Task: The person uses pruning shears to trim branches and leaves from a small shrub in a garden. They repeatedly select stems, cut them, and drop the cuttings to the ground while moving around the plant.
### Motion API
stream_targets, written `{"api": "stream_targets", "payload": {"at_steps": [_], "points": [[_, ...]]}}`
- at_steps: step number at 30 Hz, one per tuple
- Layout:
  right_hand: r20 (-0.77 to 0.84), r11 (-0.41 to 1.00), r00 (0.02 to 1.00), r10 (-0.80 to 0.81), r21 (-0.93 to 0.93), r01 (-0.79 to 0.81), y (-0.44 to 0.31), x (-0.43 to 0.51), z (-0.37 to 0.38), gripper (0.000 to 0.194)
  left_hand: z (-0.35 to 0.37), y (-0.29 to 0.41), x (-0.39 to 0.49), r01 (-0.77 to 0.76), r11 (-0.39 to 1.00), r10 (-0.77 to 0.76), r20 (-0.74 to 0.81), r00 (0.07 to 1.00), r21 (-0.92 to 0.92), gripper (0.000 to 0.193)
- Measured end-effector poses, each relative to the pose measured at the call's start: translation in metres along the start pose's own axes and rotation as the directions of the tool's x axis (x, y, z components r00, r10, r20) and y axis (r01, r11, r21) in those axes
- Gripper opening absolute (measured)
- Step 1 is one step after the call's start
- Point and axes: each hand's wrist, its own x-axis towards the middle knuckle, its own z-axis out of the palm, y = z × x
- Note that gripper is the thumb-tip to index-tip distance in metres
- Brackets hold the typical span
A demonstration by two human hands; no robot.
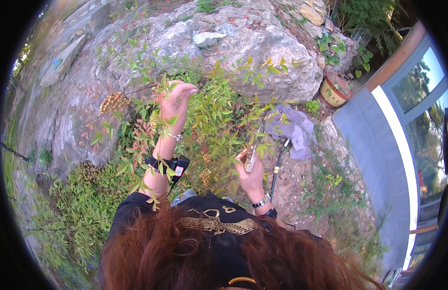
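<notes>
My left hand (177,103) is raised among the leaves of a shrub that looks like nandina (218,108), its fingers curled together. Leaves cross the hand and wrist, so I cannot tell whether it grips a stem. Left of it, a cluster of yellow-brown berries (115,103) hangs on a reddish stem. Lower and to the right, my right hand (251,175) is closed around a slim hand tool (250,158). The tool points up and away from me into the foliage; leaves partly hide its far end, so its kind is unclear. More berries (206,177) hang low between my forearms.
A crumpled greyish-purple cloth or bag (296,132) lies right of the shrub, beside a black hose (276,174) with a metal end. Large rocks (267,54) rise beyond. A planter (334,90) stands near the building wall (369,145) at right. Low greenery (89,195) grows at left.
</notes>
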Motion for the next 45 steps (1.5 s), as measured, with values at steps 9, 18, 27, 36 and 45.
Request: {"api": "stream_targets", "payload": {"at_steps": [9, 18, 27, 36, 45], "points": [[-0.036, 0.949, 0.979, 0.199, 0.255, -0.183, -0.022, 0.037, -0.011, 0.018, 0.000, -0.004, 0.000, -0.026, 0.999, 0.024, 0.033, 0.999, 0.047, 0.004], [0.069, 0.996, 0.994, 0.082, 0.012, -0.083, 0.005, 0.004, 0.004, 0.023, -0.005, -0.001, -0.001, 0.010, 0.998, -0.010, -0.007, 1.000, 0.067, 0.004], [-0.093, 0.943, 0.986, 0.141, 0.316, -0.105, -0.024, 0.039, 0.010, 0.019, -0.002, -0.002, 0.000, -0.013, 0.999, 0.012, 0.033, 0.999, 0.039, 0.004], [-0.016, 0.991, 1.000, 0.006, 0.135, -0.004, -0.009, 0.018, 0.009, 0.017, -0.002, -0.004, -0.002, -0.011, 1.000, 0.011, 0.003, 1.000, 0.022, 0.005], [-0.073, 0.949, 0.980, 0.186, 0.271, -0.160, -0.016, 0.041, 0.012, 0.020, 0.002, -0.003, -0.003, -0.050, 0.998, 0.048, 0.047, 0.998, 0.049, 0.005]]}}
